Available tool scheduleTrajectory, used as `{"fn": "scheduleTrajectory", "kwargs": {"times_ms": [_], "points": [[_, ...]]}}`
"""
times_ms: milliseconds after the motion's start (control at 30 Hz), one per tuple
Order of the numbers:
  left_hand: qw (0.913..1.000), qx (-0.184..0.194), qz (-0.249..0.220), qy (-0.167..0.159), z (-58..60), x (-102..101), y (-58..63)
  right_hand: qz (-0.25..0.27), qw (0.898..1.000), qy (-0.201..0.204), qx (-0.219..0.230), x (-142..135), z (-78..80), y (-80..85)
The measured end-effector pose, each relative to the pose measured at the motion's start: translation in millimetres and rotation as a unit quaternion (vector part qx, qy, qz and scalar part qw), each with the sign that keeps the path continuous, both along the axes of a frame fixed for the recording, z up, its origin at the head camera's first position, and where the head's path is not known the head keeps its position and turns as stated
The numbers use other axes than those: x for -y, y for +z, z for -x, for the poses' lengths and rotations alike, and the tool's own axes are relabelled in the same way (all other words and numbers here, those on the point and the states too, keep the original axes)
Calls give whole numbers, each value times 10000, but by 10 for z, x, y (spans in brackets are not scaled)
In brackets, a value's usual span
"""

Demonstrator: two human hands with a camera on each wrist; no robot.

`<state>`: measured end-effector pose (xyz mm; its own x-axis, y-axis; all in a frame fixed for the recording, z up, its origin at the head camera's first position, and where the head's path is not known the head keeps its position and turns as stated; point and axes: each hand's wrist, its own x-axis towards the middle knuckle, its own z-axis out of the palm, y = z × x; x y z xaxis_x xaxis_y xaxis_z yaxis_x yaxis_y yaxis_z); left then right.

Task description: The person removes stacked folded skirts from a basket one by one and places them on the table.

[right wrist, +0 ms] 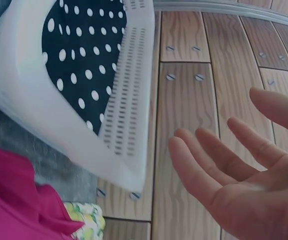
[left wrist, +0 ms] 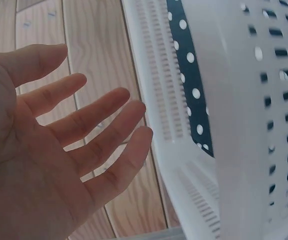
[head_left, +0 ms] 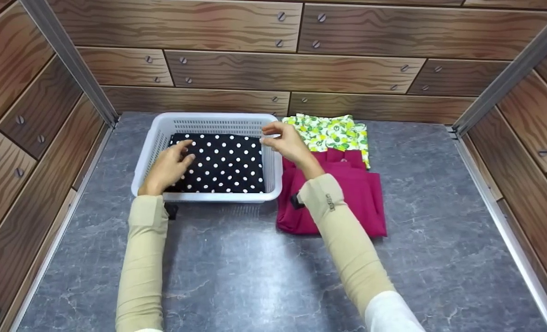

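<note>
left hand (head_left: 168, 166) and right hand (head_left: 286, 142) loosely spread above the basket (head_left: 208, 197); gray surface (head_left: 250, 276) extends past its front edge.

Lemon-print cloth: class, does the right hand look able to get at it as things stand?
Probably yes: the right hand is empty and nearby, and most of the lemon-print cloth shows, though the magenta cloth overlaps its near part.

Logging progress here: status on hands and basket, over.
Left hand and right hand empty, at basket. Polka-dot cloth lying inside. Magenta cloth and lemon-print cloth outside, to the right. Nothing seen blocking either hand.
</note>
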<state>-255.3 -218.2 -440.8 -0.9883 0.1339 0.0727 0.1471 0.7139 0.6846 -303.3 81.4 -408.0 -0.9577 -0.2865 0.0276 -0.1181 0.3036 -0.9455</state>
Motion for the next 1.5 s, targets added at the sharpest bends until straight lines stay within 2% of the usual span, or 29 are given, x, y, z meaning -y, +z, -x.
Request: {"fn": "scheduleTrajectory", "kwargs": {"times_ms": [267,467,700,867,1000,1233,1333,1500], "points": [[9984,490,266,-8,150,143,3,7,9933,-167,1146,184,13,-93],[9939,1051,325,-25,204,215,0,-141,9866,-180,1617,300,6,-193],[9886,1495,134,140,256,290,2,-356,9868,-184,1570,466,-14,-356],[9877,1552,46,192,303,335,-20,-718,9865,-327,1432,536,-23,-462],[9872,1582,-53,180,336,337,-85,-876,9852,-377,1426,572,-45,-551],[9858,1619,-146,428,385,348,-189,-763,9817,-555,1657,598,-73,-717],[9830,1779,-242,393,390,353,-215,-597,9819,-610,1693,602,-73,-770],[9753,2100,-623,297,380,376,-347,-539,9759,-668,2006,623,-85,-823]]}}
